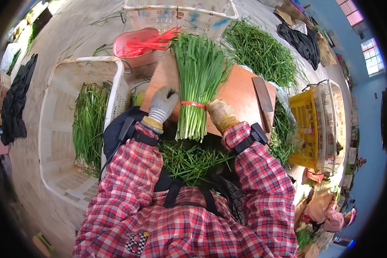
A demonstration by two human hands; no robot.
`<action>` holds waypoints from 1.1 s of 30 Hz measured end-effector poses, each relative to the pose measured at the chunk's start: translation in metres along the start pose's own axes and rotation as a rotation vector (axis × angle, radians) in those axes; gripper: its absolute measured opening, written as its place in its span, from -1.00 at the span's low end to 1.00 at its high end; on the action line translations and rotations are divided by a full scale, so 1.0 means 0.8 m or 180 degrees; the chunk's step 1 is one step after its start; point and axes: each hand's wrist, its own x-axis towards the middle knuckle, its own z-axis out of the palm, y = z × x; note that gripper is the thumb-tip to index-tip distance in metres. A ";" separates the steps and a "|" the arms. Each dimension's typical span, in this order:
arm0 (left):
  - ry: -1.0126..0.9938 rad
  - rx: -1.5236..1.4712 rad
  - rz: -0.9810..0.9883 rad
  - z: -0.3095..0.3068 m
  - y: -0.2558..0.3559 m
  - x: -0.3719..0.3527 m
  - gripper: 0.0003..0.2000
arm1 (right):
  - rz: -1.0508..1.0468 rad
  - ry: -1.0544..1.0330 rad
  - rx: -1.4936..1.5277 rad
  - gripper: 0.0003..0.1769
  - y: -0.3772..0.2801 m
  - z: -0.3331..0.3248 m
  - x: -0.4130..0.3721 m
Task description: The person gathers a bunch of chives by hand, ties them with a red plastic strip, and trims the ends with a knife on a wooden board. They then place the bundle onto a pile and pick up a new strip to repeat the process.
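Observation:
A bundle of Chinese chives (pixel 200 69) lies on a brown wooden board (pixel 245 94), leafy tops pointing away and pale stalk ends towards me. A red tie (pixel 193 104) runs around its lower stalks. My right hand (pixel 220 114), in a pale glove, is closed at the right end of the tie, against the stalks. On the bundle's left, my left hand (pixel 164 104), in a grey-white glove, is curled closed just apart from the stalks. Whether anything is inside its fingers is hidden. A knife (pixel 262 95) with a wide blade rests on the board's right side.
Left stands a white crate (pixel 51 129) with chives (pixel 90 124) inside. Beyond the board are a pink basin (pixel 137 60) of red ties (pixel 148 46) and another white crate (pixel 180 17). Loose chives (pixel 262 51) are heaped far right; a yellow crate (pixel 303 129) stands nearer. Leaf trimmings (pixel 193 161) lie below the board.

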 end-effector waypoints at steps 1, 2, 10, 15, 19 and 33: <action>0.0035 -0.0004 -0.0004 -0.005 0.004 -0.011 -0.84 | 0.0035 -0.0238 0.0069 -0.87 0.003 -0.004 0.004; -0.0644 0.0056 -0.0409 -0.012 0.010 -0.025 -0.81 | 0.0119 -0.0362 0.0572 -0.84 0.006 -0.003 0.007; -0.1941 0.0197 -0.0026 0.031 0.039 -0.056 -0.71 | 0.0008 -0.0762 0.0344 -0.67 0.037 0.031 0.039; -0.2603 -0.0917 0.0407 0.207 0.075 -0.053 -0.54 | 0.1107 -0.0688 -0.0286 -0.66 0.017 -0.115 -0.011; -0.3328 -0.0388 0.1716 0.348 0.136 -0.061 -0.62 | 0.1458 0.0230 -0.0396 -0.69 0.068 -0.189 -0.050; -0.4902 -0.5560 -0.1561 0.064 0.255 -0.131 -0.11 | 0.0659 0.1177 0.0865 -0.73 0.016 -0.393 -0.193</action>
